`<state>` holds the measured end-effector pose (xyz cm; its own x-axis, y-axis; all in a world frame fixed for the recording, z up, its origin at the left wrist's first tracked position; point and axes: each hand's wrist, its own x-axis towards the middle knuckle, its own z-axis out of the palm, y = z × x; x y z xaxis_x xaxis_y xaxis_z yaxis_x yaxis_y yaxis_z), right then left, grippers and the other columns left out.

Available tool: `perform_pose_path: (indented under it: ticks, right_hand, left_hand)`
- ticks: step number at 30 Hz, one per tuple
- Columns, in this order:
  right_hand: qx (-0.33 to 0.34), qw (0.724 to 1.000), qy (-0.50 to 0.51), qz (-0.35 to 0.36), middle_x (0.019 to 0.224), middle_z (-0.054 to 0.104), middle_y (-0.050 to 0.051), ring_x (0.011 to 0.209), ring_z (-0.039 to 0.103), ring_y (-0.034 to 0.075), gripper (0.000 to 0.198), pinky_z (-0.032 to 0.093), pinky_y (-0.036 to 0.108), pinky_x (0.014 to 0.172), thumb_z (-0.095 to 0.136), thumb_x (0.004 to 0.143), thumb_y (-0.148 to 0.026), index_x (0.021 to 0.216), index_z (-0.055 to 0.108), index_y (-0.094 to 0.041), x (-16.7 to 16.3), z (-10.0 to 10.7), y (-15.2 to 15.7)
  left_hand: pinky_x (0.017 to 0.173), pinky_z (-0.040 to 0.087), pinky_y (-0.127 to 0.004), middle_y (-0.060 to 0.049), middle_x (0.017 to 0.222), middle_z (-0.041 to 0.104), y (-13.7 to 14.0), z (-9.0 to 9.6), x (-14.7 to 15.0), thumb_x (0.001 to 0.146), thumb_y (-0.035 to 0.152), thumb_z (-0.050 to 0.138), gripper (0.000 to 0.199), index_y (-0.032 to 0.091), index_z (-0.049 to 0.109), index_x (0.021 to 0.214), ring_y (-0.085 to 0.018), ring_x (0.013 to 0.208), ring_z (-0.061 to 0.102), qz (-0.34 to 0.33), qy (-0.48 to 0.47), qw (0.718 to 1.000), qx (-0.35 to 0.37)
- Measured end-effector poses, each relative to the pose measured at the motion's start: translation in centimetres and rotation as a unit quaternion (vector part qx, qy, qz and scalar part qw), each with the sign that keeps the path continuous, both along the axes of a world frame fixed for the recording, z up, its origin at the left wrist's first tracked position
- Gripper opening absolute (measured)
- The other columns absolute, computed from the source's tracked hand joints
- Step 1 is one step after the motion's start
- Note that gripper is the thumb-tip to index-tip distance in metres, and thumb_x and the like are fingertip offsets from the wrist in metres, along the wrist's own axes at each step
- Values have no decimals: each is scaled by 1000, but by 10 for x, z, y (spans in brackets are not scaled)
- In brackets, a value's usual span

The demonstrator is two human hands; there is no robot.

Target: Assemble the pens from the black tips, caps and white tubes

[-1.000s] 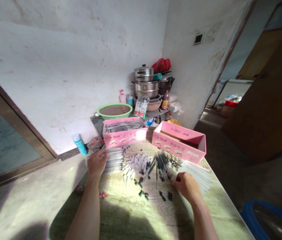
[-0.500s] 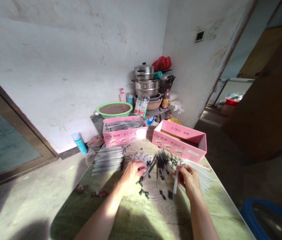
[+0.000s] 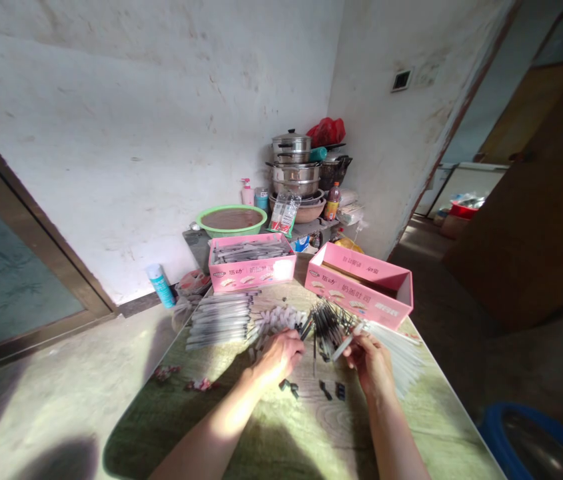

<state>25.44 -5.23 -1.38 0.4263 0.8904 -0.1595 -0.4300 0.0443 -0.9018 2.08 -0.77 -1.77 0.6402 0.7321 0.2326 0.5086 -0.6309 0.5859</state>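
Note:
My right hand (image 3: 370, 360) pinches a whitish pen barrel (image 3: 345, 344), which tilts with its lower end toward the left, beside a heap of thin black pen refills (image 3: 325, 327). Closed fingers on my left hand (image 3: 284, 353) reach the left edge of those refills; what they hold, if anything, is hidden. Small white pieces (image 3: 281, 319) lie just beyond that hand. Small black pieces (image 3: 325, 389) are scattered on the wood-patterned table (image 3: 281, 440) between my forearms. More pale barrels (image 3: 401, 357) fan out to the right of my right hand.
A pink box (image 3: 252, 275) full of grey-white pens stands at the back left. Another pink box (image 3: 361, 293) stands at the back right. A row of whitish pens (image 3: 221, 320) lies on the left. Behind are a green basin (image 3: 231, 232) and stacked pots (image 3: 295, 175).
The barrel in my right hand has gone from nearly upright to tilted, its lower end swinging up and left. My left hand has moved slightly right and nearer the refills.

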Motion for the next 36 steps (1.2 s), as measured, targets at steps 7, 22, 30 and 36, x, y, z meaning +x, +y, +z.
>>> perform_pose_path:
  ticks: [7, 22, 30, 36]
  right_hand:
    - [11, 1000, -8, -13, 57, 70, 4, 43, 56, 14, 26, 39, 23, 38, 84, 68, -38, 74, 67, -19, -2, -3, 1]
    - [30, 999, 7, -28, 54, 70, 4, 38, 56, 13, 36, 41, 20, 33, 92, 59, -42, 69, 69, -17, -7, -2, 1]
    - [29, 999, 19, -34, 51, 68, 3, 37, 57, 14, 37, 41, 21, 32, 93, 59, -41, 70, 66, -17, -9, -3, 2]
    - [101, 984, 30, -146, 56, 65, -4, 46, 67, 17, 39, 54, 24, 41, 95, 60, -37, 73, 63, -19, -3, -2, 4]
  left_hand:
    - [77, 45, -29, -4, 83, 71, -6, 17, -5, 93, 22, 60, 17, 20, 76, 86, -20, 81, 66, 59, -79, 994, -53]
    - [68, 34, -32, -5, 74, 63, -5, 5, -4, 82, 19, 67, 9, 18, 69, 74, -20, 70, 57, 120, 33, 992, -33]
    - [68, 34, -34, -10, 77, 67, -5, 1, -6, 86, 13, 58, 15, 17, 69, 76, -23, 68, 60, 141, 69, 987, 17]
    - [64, 36, -28, -3, 68, 66, 3, 7, -12, 80, 8, 59, 17, 18, 69, 70, -17, 62, 56, 105, -2, 994, -36]
